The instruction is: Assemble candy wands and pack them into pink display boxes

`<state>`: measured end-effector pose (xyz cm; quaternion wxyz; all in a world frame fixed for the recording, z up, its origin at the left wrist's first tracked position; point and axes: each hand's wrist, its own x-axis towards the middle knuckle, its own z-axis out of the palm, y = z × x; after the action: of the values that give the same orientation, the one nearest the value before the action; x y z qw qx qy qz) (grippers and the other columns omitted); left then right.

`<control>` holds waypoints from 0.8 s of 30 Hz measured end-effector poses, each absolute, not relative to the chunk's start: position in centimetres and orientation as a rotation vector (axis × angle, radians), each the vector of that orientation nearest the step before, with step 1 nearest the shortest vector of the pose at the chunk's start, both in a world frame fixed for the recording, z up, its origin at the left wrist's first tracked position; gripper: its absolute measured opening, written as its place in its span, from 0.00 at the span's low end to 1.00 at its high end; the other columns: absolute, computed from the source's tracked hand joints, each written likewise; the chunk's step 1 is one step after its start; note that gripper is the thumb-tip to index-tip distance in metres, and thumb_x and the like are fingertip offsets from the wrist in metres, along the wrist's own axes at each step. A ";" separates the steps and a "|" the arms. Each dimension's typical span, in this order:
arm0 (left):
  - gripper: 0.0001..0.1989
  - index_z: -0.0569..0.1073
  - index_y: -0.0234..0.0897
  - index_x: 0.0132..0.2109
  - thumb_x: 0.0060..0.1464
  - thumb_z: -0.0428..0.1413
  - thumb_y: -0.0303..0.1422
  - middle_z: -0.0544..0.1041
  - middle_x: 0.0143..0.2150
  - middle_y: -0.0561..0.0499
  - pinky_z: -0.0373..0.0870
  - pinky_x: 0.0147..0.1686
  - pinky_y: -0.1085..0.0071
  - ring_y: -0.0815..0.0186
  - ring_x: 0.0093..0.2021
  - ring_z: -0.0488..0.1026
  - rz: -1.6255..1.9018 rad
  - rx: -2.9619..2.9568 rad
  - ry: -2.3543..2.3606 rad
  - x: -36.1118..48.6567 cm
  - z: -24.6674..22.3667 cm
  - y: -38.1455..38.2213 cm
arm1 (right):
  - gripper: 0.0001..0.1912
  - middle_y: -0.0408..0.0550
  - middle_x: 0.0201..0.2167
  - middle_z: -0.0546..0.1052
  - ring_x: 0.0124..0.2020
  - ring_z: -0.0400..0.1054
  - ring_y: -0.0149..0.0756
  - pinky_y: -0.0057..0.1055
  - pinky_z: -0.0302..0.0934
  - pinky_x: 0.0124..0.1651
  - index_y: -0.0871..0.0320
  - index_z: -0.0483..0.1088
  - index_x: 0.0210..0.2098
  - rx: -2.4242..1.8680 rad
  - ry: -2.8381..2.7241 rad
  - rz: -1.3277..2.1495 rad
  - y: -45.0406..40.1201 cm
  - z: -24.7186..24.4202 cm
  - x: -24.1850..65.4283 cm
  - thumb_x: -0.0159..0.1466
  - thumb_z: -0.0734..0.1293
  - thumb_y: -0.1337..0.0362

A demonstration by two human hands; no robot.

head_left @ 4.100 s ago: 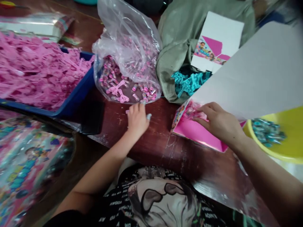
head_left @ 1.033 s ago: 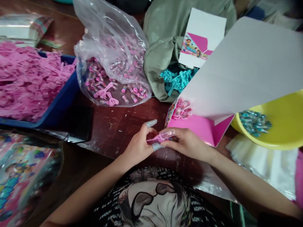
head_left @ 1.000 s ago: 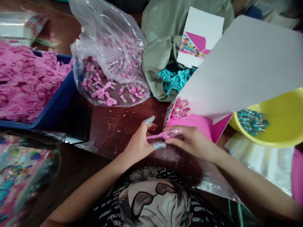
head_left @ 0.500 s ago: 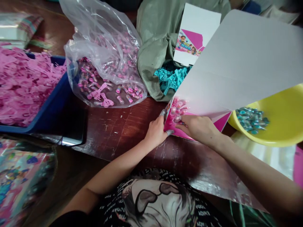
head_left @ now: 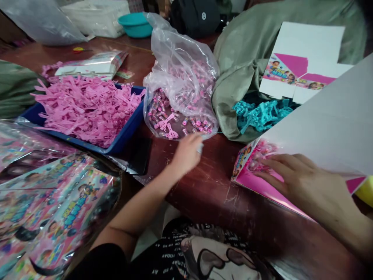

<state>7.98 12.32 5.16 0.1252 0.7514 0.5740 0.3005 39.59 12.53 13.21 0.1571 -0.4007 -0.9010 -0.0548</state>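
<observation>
Nearest, above the person's printed shirt (head_left: 218, 252), both arms reach across a dark wooden table (head_left: 221, 190). The left hand (head_left: 186, 155) is blurred by motion, with its fingers stretched toward the far side and a grey fingertip cover (head_left: 200, 148) showing. It looks loose, but the blur leaves open whether it grasps something small. It is just short of a clear plastic bag (head_left: 180, 66), whose mouth lies open with pink capsules (head_left: 180, 126) and pink plastic frames (head_left: 169, 124) inside.

To the right, the right hand (head_left: 300, 179) lies flat and unclenched, fingers spread, gripping nothing, on the pink panel of a card box (head_left: 262, 186). Just beyond its fingertips, a cluster of packed capsules (head_left: 264, 155) sits in the box's corner under a raised white flap (head_left: 329, 116).

On the near left lie plastic-wrapped printed packs (head_left: 64, 210). Farther on are a blue tray (head_left: 122, 134) heaped with pink strips (head_left: 87, 109), and a black phone (head_left: 139, 155) beside it. Far right, a green cloth (head_left: 241, 89) holds teal frames (head_left: 262, 114), beside a printed box blank (head_left: 303, 62).

The step in hand looks like moving capsules from the bag into the box. The next move seems to call for left fingers closing on the bag's contents while the right hand steadies the box.
</observation>
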 end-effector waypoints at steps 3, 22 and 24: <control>0.29 0.65 0.29 0.64 0.53 0.51 0.20 0.69 0.64 0.34 0.59 0.63 0.44 0.44 0.66 0.61 0.370 2.283 2.008 0.0 5.5 14.5 | 0.21 0.56 0.44 0.80 0.44 0.73 0.52 0.45 0.67 0.41 0.55 0.76 0.46 -1.096 -2.587 -0.268 12.9 15.8 34.6 0.72 0.58 0.49; 0.09 0.67 0.35 0.48 0.62 0.51 0.31 0.76 0.45 0.43 0.65 0.58 0.53 0.56 0.49 0.73 0.929 2.278 1.648 -0.3 5.8 11.5 | 0.16 0.55 0.50 0.72 0.50 0.70 0.42 0.43 0.69 0.52 0.53 0.71 0.56 -0.890 -2.276 0.732 17.1 8.2 22.8 0.71 0.60 0.61; 0.06 0.67 0.36 0.45 0.61 0.50 0.28 0.75 0.40 0.46 0.71 0.45 0.62 0.60 0.40 0.73 0.921 2.169 1.545 0.9 6.6 10.0 | 0.16 0.54 0.51 0.71 0.50 0.71 0.41 0.42 0.70 0.51 0.52 0.71 0.56 -0.790 -2.256 0.829 15.8 9.1 24.5 0.72 0.60 0.61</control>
<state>0.95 9.99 6.63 0.1613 0.7597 0.5411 0.3226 24.47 15.81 9.13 0.3012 -0.2977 -0.8504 0.3123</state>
